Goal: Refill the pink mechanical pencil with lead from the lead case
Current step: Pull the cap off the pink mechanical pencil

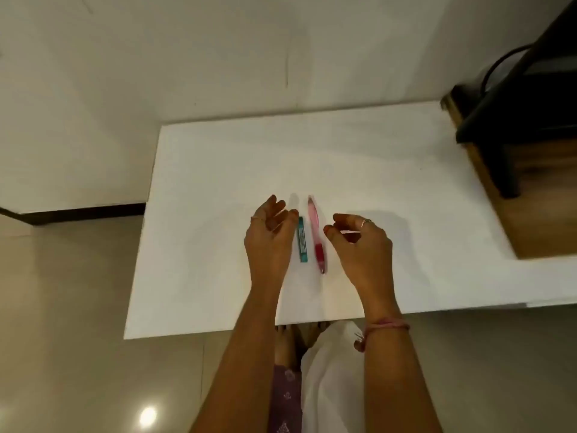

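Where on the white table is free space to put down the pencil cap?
The white table is bare left of the left hand, behind the pink pencil, and right of the right hand. Crowded only between the hands, around the teal lead case.

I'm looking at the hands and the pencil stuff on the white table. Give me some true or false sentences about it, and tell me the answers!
1. The pink mechanical pencil lies on the white table. True.
2. The left hand is holding the lead case. False: the case lies on the table beside that hand, and no grip on it shows.
3. The lead case lies to the left of the pencil. True.
4. The right hand has picked the pencil up. False: the hand is open and empty next to it.
5. The lead case is red. False: it is teal.
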